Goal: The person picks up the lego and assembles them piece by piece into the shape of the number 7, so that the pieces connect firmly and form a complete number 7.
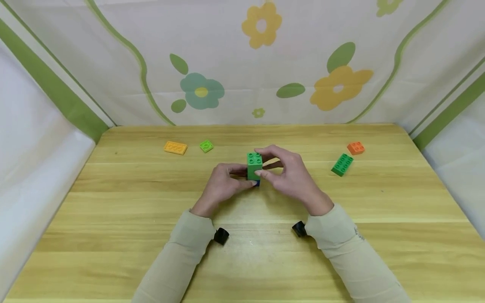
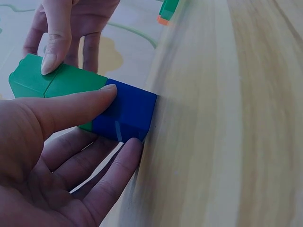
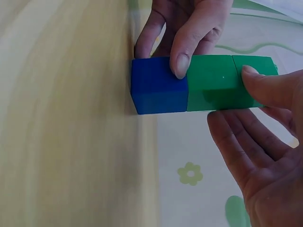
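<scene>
A stack of toy building bricks stands upright on the table in front of me. At its foot is a blue brick, touching the tabletop. A green brick sits on the blue one, and an upper green brick with studs on top caps the stack. My left hand grips the lower part, its thumb across the seam between blue and green. From the right, my right hand pinches the upper green brick between thumb and fingers. Some fingers of both hands are hidden behind the bricks in the head view.
At the far left lie a yellow-orange flat plate and a small lime green plate. To the right, a long green brick lies beside an orange brick. A flowered cloth hangs behind the table.
</scene>
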